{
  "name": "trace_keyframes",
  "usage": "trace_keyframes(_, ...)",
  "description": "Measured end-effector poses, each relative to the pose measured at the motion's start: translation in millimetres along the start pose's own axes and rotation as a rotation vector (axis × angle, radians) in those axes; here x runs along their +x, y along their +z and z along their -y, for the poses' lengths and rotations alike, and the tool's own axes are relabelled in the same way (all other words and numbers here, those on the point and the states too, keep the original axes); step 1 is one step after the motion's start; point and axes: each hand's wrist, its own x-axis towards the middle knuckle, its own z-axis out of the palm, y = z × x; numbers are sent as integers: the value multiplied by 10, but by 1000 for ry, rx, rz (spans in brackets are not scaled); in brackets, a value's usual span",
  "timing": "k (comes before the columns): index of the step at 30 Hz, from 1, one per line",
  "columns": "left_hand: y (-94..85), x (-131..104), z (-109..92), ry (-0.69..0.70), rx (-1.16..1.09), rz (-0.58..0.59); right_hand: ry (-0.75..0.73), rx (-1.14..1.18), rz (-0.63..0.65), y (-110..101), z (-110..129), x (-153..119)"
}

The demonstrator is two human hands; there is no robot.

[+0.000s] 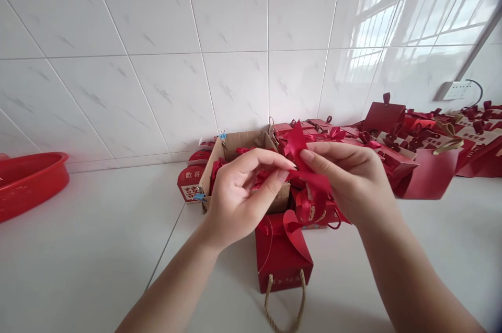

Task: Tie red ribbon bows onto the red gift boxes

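A red ribbon (pixel 319 182) hangs in the air between my two hands. My left hand (pixel 247 194) pinches one part of it between thumb and fingertips. Thumb and fingers of my right hand (pixel 349 176) are closed on the ribbon's other side, with a pointed end sticking up. Below them on the white counter stands a red gift box (pixel 285 257) with rounded top flaps and a twisted rope handle (pixel 301 296) drooping toward me. Just behind my left hand is an open cardboard box (pixel 251 139) holding red ribbons, its near part hidden by the hand.
A red plastic basin (pixel 35 181) sits at the left. Red boxes with ribbon loops crowd the back right, including a large red box (pixel 427 171). A red box with white characters (pixel 190 184) stands left of the cardboard box. The tiled wall (pixel 235 19) has a socket (pixel 455 90).
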Motion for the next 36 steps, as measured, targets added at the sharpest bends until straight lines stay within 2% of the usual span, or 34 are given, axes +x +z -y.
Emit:
trace_keyframes(5,12,9,-17,-130,-49,-45,6,4,134,39,25,-21)
trace_keyframes(10,18,22,-28,-249,-85,-101,35,0,194,49,30,-35)
trace_keyframes(17,24,30,-2,-98,44,-168,38,19,279,72,60,-39)
trace_keyframes(23,12,42,39,-6,86,-187,19,2,250,104,42,-41)
trace_keyframes(27,-19,34,22,-35,47,-117,-73,2,201,90,-25,-20)
trace_keyframes(32,-131,47,-55,-255,-71,122,-170,-18,172,44,-66,-1)
trace_keyframes(36,-207,82,-87,-461,-85,321,-298,-140,195,-2,-57,14)
